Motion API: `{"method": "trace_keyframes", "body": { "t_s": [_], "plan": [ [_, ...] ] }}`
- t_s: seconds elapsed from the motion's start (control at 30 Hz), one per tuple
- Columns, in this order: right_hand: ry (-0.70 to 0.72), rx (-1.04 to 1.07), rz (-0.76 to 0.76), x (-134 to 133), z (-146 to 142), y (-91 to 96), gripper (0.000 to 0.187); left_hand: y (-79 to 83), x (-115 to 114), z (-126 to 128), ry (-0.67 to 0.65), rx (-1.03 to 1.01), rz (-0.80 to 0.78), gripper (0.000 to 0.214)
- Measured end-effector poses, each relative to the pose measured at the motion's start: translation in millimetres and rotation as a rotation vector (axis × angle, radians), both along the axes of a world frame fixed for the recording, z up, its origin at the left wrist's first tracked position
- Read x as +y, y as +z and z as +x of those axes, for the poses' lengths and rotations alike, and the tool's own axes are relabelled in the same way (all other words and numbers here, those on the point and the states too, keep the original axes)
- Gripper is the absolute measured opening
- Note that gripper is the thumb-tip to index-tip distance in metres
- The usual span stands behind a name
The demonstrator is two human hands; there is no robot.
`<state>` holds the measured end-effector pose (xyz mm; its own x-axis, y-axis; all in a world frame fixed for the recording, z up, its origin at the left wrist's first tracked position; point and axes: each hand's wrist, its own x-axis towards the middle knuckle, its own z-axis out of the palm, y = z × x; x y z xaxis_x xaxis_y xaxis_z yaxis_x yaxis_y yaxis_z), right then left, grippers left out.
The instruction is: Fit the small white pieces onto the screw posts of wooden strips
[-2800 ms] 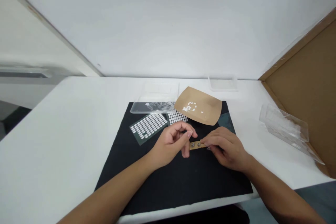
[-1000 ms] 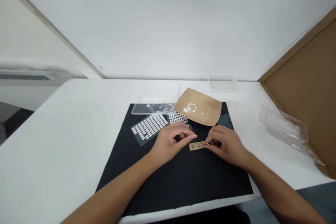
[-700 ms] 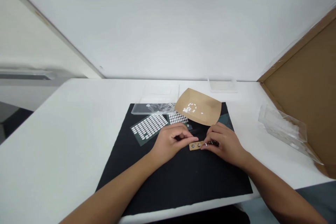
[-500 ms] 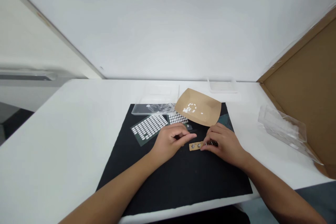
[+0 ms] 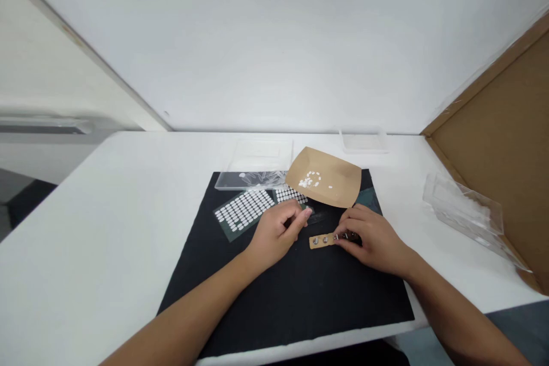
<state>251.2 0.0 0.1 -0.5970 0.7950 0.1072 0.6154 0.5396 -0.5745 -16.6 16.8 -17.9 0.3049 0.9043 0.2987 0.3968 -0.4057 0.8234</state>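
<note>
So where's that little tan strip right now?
In the head view, the tan strip lies right of centre on the black mat, partly hidden by the right hand.

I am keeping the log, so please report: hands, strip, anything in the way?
Left hand curled, apart from strip. Right hand at strip, grip unclear. Metal pieces showing on strip. In the way: right hand hides strip partly.

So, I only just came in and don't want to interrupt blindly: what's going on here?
A person's right hand touches a tan strip bearing small metal pieces, hiding part of it. The left hand is curled, apart from the strip; I can't tell whether it holds anything. Both are over a black mat. Beyond them lie sheets of white ovals, a clear box of small clear pieces, and a tan tray with loose white bits.
</note>
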Motion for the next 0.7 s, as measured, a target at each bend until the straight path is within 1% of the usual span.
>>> {"method": "trace_keyframes", "body": {
  "t_s": [0.2, 0.27, 0.37, 0.43, 0.53, 0.63, 0.7],
  "plan": [
    [-0.006, -0.023, -0.006, -1, -1, 0.6, 0.005, 0.6, -2, -2, 0.057, 0.035, -0.085, 0.041],
    [-0.006, -0.029, -0.005, 0, -2, 0.7, 0.006, -1.1, -1, -2, 0.063, 0.062, -0.036, 0.036],
    [-0.006, -0.031, -0.007, 0, -2, 0.4, 0.007, -3.4, 2, 1, 0.071, 0.101, 0.084, 0.025],
    [-0.008, -0.033, -0.007, 0, -2, 0.0, 0.007, -2.4, 4, 4, 0.065, 0.123, 0.113, 0.022],
    [-0.005, -0.038, 0.002, -1, -2, -0.6, 0.008, 6.5, 11, 8, 0.030, 0.167, 0.142, 0.021],
    [0.001, -0.055, 0.026, -2, -2, -0.8, 0.007, 22.5, 23, 13, 0.022, 0.185, 0.189, 0.023],
    [0.000, -0.073, 0.054, -3, -3, -0.5, 0.005, 32.8, 34, 18, 0.033, 0.185, 0.131, 0.019]
  ]
}}
